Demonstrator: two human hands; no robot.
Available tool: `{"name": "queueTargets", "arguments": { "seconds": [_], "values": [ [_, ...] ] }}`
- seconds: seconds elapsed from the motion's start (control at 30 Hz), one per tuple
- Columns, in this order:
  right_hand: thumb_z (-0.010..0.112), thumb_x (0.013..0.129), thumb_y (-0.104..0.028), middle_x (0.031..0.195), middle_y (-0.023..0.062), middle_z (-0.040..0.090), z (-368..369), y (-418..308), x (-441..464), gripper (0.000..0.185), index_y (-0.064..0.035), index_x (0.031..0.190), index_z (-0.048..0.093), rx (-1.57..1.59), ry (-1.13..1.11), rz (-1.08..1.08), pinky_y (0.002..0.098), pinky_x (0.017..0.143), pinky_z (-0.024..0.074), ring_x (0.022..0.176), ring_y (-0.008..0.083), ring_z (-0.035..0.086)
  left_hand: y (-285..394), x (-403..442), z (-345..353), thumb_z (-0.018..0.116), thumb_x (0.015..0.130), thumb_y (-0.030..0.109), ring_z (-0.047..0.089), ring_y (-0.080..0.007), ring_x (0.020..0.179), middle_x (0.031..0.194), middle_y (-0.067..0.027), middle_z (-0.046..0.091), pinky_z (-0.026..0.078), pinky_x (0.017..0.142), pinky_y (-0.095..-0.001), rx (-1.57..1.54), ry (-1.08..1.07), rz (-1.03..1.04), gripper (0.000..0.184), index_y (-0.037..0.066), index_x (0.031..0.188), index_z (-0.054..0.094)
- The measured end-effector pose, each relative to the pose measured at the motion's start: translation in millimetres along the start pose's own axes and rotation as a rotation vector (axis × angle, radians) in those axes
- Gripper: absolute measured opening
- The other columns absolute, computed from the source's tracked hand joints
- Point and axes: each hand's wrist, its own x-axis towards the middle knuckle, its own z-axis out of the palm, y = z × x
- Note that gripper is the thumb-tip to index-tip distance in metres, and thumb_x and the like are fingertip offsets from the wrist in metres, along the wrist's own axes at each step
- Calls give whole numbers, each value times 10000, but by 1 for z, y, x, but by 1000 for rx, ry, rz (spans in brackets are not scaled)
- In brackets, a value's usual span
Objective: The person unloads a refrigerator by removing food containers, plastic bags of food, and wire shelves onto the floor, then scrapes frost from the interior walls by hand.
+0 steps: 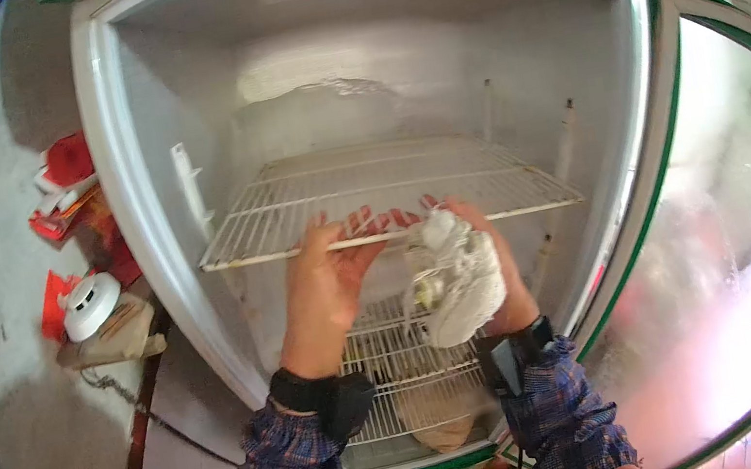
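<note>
A white wire shelf [386,179] sits across the middle of an open refrigerator cabinet. My left hand [319,291] grips its front edge, with the fingers underneath showing through the wires. My right hand [504,265] is at the same edge, right of centre, with a whitish crumpled cloth [464,284] held in it and hanging below the shelf. The cloth hides part of that hand; some fingertips show under the wires.
Lower wire shelves [387,370] are beneath, with a brownish item [443,415] near the bottom. A green-framed glass door [709,231] stands open at right. On the left, a white round device [92,306] and red items [69,160] are by the wall.
</note>
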Motion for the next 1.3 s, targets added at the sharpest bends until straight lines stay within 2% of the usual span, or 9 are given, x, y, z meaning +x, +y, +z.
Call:
{"name": "queueTargets", "arguments": {
  "seconds": [0.17,0.23,0.37,0.43,0.57,0.6,0.83,1.1,1.3],
  "values": [
    [491,967,-297,1273,123,541,6,4,-10,459,-35,1340,438,-57,159,144,327,937,435,1093,217,552,-8,-12,-4,524,863,101,521,-416,1147,1283,-275,420,462,968,-494,1,-43,-4,858,15,1451,-94],
    [523,942,-361,1247,114,552,9,5,-10,504,-44,1327,453,72,176,236,333,920,448,1083,224,556,-7,-14,-2,535,863,118,532,-412,1127,1258,-287,467,452,991,-491,15,43,-2,503,-8,1284,293],
    [511,946,-350,1097,91,599,-13,-3,-2,437,-47,1261,505,230,29,230,340,858,493,995,220,587,-4,-3,-5,537,856,102,549,-403,1108,1223,-281,497,460,984,-493,10,-9,29,421,-5,1223,360],
    [477,967,-276,1073,82,610,-5,0,2,364,-33,1235,511,-177,67,-25,335,835,506,965,212,600,-6,1,-9,546,853,104,562,-399,1094,1191,-271,523,464,977,-506,-21,-21,-8,354,3,1166,415],
    [444,974,-180,1302,178,529,-1,5,1,362,-9,1291,406,5,49,85,326,916,474,1107,246,560,-9,-14,-1,536,849,86,564,-426,1081,1242,-311,478,496,931,-500,-12,78,3,610,11,1361,212],
    [426,975,-172,1332,209,497,-11,8,1,442,5,1363,310,-412,-123,-68,314,946,446,1163,261,528,-8,-13,-1,526,851,75,561,-438,1081,1269,-332,448,507,917,-488,1,60,12,712,20,1408,87],
    [418,976,-251,1325,235,492,-18,11,6,542,0,1421,237,-64,0,93,340,957,433,1173,277,522,-10,-13,-4,530,854,79,559,-445,1076,1254,-325,462,476,953,-505,-22,53,12,716,22,1412,85],
    [432,976,-233,1259,179,554,-20,-3,15,420,4,1323,411,-372,-18,-70,326,891,463,1013,217,584,2,5,6,520,861,82,540,-463,1084,1142,-298,522,456,969,-531,-59,-11,5,292,-13,1108,396],
    [475,960,-304,1218,161,586,-10,7,5,508,7,1348,372,40,153,190,300,763,513,908,196,620,-11,-19,-5,507,909,191,584,-369,1065,1151,-213,571,480,929,-454,28,95,-51,287,-17,1107,490]
  ]
}}
